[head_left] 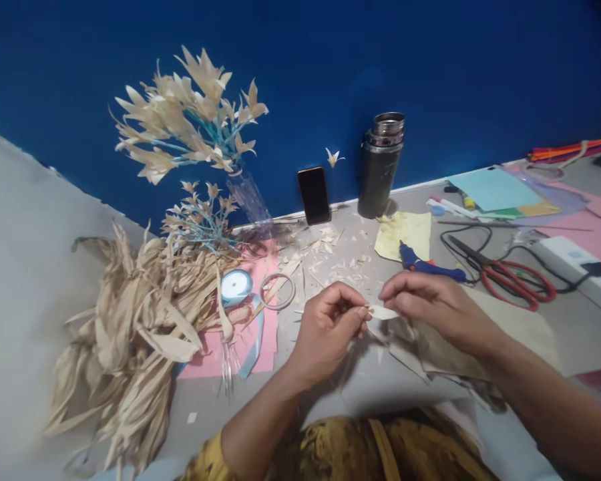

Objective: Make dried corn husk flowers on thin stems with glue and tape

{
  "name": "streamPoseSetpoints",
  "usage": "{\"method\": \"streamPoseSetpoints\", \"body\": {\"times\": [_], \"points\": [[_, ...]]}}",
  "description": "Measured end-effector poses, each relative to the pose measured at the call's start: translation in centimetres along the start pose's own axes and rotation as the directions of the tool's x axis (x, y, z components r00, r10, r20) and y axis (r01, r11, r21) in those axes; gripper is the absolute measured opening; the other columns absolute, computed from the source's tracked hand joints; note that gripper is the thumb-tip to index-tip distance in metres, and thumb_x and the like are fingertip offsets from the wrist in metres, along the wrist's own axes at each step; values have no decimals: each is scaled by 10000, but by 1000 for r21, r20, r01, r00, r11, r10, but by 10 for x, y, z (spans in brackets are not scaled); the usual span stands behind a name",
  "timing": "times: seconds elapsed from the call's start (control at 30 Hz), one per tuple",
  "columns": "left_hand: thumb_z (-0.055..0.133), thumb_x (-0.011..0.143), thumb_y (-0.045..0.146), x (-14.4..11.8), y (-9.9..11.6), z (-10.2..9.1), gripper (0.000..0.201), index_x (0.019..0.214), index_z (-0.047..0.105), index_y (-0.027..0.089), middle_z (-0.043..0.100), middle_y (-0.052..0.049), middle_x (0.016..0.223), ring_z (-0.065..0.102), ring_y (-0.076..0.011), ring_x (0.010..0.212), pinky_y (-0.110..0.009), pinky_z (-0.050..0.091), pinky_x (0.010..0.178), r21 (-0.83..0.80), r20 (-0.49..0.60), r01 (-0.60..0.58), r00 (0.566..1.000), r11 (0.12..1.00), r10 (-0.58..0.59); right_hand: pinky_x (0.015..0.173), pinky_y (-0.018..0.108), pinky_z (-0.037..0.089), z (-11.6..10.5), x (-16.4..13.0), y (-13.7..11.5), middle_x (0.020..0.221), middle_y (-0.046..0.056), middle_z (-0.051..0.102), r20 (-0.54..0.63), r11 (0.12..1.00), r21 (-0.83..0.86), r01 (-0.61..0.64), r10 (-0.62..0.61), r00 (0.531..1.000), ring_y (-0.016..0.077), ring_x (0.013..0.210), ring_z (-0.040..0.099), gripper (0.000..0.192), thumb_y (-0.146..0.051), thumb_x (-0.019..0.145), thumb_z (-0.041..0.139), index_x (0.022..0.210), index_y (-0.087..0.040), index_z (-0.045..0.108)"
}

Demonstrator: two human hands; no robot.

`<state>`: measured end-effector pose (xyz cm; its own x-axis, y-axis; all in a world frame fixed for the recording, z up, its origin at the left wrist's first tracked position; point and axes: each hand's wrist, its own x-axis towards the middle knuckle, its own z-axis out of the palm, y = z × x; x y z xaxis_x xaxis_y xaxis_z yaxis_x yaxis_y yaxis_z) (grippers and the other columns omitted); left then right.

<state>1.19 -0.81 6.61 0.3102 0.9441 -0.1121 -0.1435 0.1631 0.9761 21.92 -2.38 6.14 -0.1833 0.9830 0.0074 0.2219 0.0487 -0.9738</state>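
My left hand (333, 327) is closed in a pinch on the base of a small pale corn husk petal (383, 312), with a thin stem-like piece running down from the fingers. My right hand (433, 306) has curled fingers and a thumb at the petal's other end; its exact contact is partly hidden. A blue glue gun (433, 267) lies just behind the right hand, its nozzle over a yellow paper (405, 230). Scissors with red handles (518, 284) lie to the right. Husk scraps (348, 267) are scattered beyond both hands.
At left is a large heap of dried corn husks (130, 334), with husk flowers (180, 127) in a clear vase (250, 200). A ribbon spool (236, 287) and tape ring (278, 292) lie nearby. Phone (314, 195) and flask (380, 167) stand by the wall; a power strip (581, 267) sits right.
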Motion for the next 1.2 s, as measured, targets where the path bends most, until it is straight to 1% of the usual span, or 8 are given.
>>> {"method": "streamPoseSetpoints", "body": {"times": [0.13,0.33,0.57,0.67,0.77,0.9,1.03,1.2], "points": [[827,785,270,5,-3,-1,159,796,707,165,673,-18,658,612,-133,579,-244,483,582,-38,-7,17,1000,999,-18,536,238,411,-2,7,-7,663,-14,625,151,991,31,-132,126,980,133,606,543,242,-421,796,780,750,-193,713],[885,724,314,21,-22,1,240,804,708,173,749,-57,943,685,-156,780,-267,545,721,-298,-126,47,988,953,-89,536,254,427,19,19,8,684,-7,636,-148,940,291,-177,227,963,119,573,515,345,-508,718,843,762,-185,730],[909,698,346,33,-37,19,286,804,711,170,704,-17,778,644,-141,733,-265,522,763,-301,-136,57,985,952,-102,663,304,533,46,25,26,772,39,714,-383,907,420,-41,218,897,196,735,656,307,-495,745,824,727,-194,762],[909,695,365,40,-38,22,312,812,692,173,679,-3,728,628,-132,683,-257,514,727,-277,-181,60,977,959,-113,694,320,554,41,23,31,808,47,730,-395,968,250,-19,120,911,216,768,681,265,-461,817,751,749,-205,758],[898,703,353,55,-38,22,307,810,674,172,685,-5,724,638,-127,664,-244,508,692,-238,-209,60,971,969,-112,782,376,577,11,19,43,978,91,769,-344,989,-148,-20,-33,938,263,886,709,234,-388,891,646,957,-215,790],[860,730,299,91,-42,26,250,786,663,154,684,-11,719,676,-127,679,-239,523,695,-197,-215,38,973,980,-81,991,521,498,-45,15,70,1188,193,718,-340,588,-797,-136,-252,906,363,1108,635,374,-137,865,523,1164,-127,747],[864,704,260,133,-57,41,269,751,624,147,681,-30,737,735,-186,806,-263,573,712,-197,-161,70,982,978,-102,975,504,491,-70,19,92,1326,234,649,-255,304,-933,-194,-177,951,395,1162,596,496,-30,755,568,1229,-74,704],[844,704,285,161,-79,53,297,748,580,157,609,-28,733,732,-262,863,-317,624,566,-172,-161,119,976,978,-147,986,429,477,-64,30,104,1289,191,673,-188,344,-930,-131,-140,972,327,1161,607,460,31,772,511,1161,-126,700]]}}
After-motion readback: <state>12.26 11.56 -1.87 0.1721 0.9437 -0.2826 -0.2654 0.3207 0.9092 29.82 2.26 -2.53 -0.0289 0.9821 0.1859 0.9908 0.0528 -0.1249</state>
